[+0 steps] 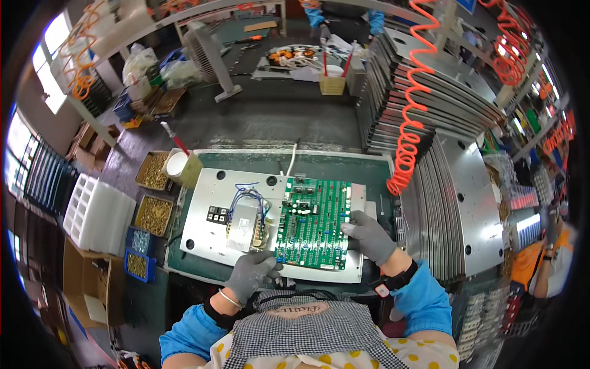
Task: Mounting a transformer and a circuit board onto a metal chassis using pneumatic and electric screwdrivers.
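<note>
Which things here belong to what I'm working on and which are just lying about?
Likely in the job:
green circuit board
silver plate beneath it
blue-wired metal component

Seemingly just lying about:
white foam block
plastic bag
orange-handled tool

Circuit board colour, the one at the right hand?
Green; the circuit board shows best in the head view.

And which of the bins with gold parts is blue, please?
The lowest bin in the picture, just below the silvery parts; the two tan bins above hold gold parts too.
</note>
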The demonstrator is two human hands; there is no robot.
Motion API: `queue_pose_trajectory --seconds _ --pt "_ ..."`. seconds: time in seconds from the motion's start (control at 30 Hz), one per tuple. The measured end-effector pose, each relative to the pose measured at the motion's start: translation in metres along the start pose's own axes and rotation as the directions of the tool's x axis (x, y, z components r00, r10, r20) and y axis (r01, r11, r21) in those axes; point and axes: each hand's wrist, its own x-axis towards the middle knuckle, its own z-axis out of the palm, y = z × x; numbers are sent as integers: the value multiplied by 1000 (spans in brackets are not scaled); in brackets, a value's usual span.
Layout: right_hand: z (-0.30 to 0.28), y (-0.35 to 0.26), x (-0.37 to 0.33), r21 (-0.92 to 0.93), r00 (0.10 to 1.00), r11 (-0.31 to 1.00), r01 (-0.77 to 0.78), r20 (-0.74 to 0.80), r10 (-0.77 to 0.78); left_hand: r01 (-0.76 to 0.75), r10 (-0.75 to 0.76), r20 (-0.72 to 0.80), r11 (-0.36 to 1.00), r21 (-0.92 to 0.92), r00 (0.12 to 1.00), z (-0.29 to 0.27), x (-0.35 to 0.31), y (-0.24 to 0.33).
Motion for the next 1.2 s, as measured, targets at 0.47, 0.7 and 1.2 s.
queue_pose_trajectory --seconds 0.47,0.7,1.2 --pt "-8 1 8 -644 987 765 -11 -129 -94 -4 3 -44 1000 -22 999 0 2 -4" --pt "-4 -7 3 -557 988 828 -60 -152 -31 0 -3 -62 998 -58 998 2 3 -6" --pt "-2 -10 1 -538 989 840 -71 -150 -13 -17 11 -62 995 -102 998 1 1 -5"
